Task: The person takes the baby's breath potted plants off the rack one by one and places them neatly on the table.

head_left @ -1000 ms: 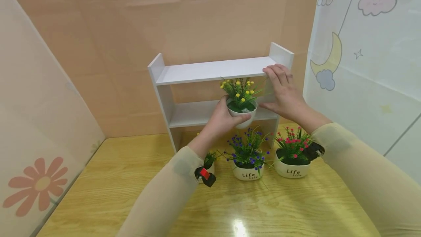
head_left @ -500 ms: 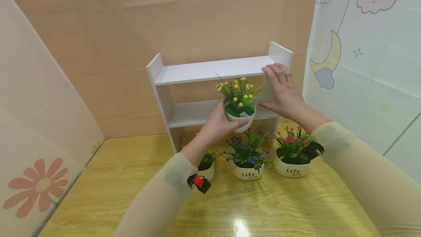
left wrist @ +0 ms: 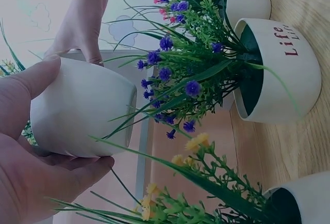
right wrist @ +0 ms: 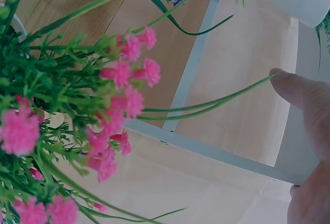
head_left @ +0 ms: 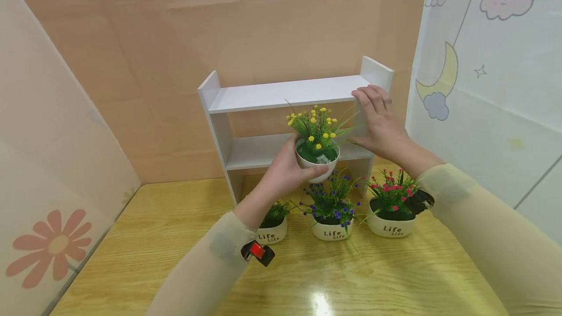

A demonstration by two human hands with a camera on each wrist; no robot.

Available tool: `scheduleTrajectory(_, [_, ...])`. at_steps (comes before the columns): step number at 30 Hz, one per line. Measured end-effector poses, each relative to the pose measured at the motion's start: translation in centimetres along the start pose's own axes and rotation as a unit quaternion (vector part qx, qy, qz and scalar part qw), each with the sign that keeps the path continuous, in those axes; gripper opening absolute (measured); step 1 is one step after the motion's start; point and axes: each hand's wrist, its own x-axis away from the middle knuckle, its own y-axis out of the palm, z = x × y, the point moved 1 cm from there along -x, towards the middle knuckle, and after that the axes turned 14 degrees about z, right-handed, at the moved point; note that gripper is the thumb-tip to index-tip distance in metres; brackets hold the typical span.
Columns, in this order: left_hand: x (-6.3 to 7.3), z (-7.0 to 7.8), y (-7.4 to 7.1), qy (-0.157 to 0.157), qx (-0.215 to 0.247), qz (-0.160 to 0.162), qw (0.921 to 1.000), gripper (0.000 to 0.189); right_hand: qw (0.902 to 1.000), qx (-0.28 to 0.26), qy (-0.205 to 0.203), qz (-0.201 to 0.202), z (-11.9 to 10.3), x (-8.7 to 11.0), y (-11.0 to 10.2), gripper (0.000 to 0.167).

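In the head view my left hand (head_left: 287, 167) grips a white round pot of yellow artificial flowers (head_left: 317, 155), thumb in front. The pot hangs in the air before the middle board of a white two-board shelf (head_left: 285, 95). In the left wrist view, fingers and thumb wrap the pot's plain white side (left wrist: 82, 108). My right hand (head_left: 381, 126) rests at the shelf's right front, fingertips on the upper board's edge and thumb spread lower down. Close to that thumb (right wrist: 294, 90) in the right wrist view is a long green leaf tip.
On the wooden table (head_left: 167, 243) stand three cream pots marked "Life": yellow flowers (head_left: 272, 230) at left, partly hidden by my forearm, purple flowers (head_left: 332, 228) in the middle, pink flowers (head_left: 391, 226) at right. Printed cloth walls surround the table.
My left hand has drawn the pot of yellow flowers down and slightly left, out toward me from the shelf. The right hand stays at the shelf's right front.
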Motion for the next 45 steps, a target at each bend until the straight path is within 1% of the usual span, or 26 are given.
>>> scheduleTrajectory(3, [0.4, 0.0, -0.2, 0.001, -0.002, -0.002, 1.0000, 0.107, 1.0000, -0.003, 0.006, -0.004, 0.1, 0.1, 0.0, 0.127])
scheduleTrajectory(7, [1.0, 0.1, -0.5, -0.006, 0.007, -0.007, 0.9999, 0.108, 0.9999, -0.009, 0.010, -0.007, 0.1, 0.1, -0.1, 0.125])
scheduleTrajectory(10, [1.5, 0.2, -0.7, -0.014, 0.005, -0.008, 0.9999, 0.110, 0.9999, -0.006, 0.010, -0.012, 0.1, 0.1, -0.1, 0.126])
scheduleTrajectory(14, [2.0, 0.3, -1.0, -0.009, -0.002, -0.007, 0.9999, 0.110, 0.9998, -0.001, 0.008, -0.017, 0.2, 0.1, -0.2, 0.128])
scheduleTrajectory(17, [2.3, 0.3, -1.2, -0.003, 0.005, -0.011, 0.9999, 0.107, 0.9999, 0.001, 0.006, -0.015, 0.2, 0.1, -0.2, 0.127])
scheduleTrajectory(24, [3.4, 0.2, -1.9, -0.028, 0.005, -0.013, 0.9995, 0.111, 0.9999, -0.001, 0.010, -0.011, 0.2, 0.2, -0.1, 0.123])
scheduleTrajectory(28, [3.8, 0.3, -2.2, -0.033, 0.011, -0.014, 0.9993, 0.112, 0.9999, -0.003, 0.007, -0.009, 0.2, 0.1, -0.2, 0.124])
scheduleTrajectory(33, [4.4, 0.5, -2.8, -0.043, 0.005, -0.011, 0.9990, 0.114, 1.0000, -0.004, 0.001, -0.004, 0.2, 0.1, -0.2, 0.124])
scheduleTrajectory(39, [5.3, 0.8, -3.8, -0.058, -0.012, -0.002, 0.9983, 0.117, 1.0000, -0.003, 0.000, -0.004, 0.3, 0.1, -0.2, 0.124])
scheduleTrajectory(45, [5.8, 1.1, -5.0, -0.064, -0.015, 0.010, 0.9978, 0.115, 0.9998, -0.010, 0.015, -0.004, 0.3, 0.1, -0.3, 0.124])
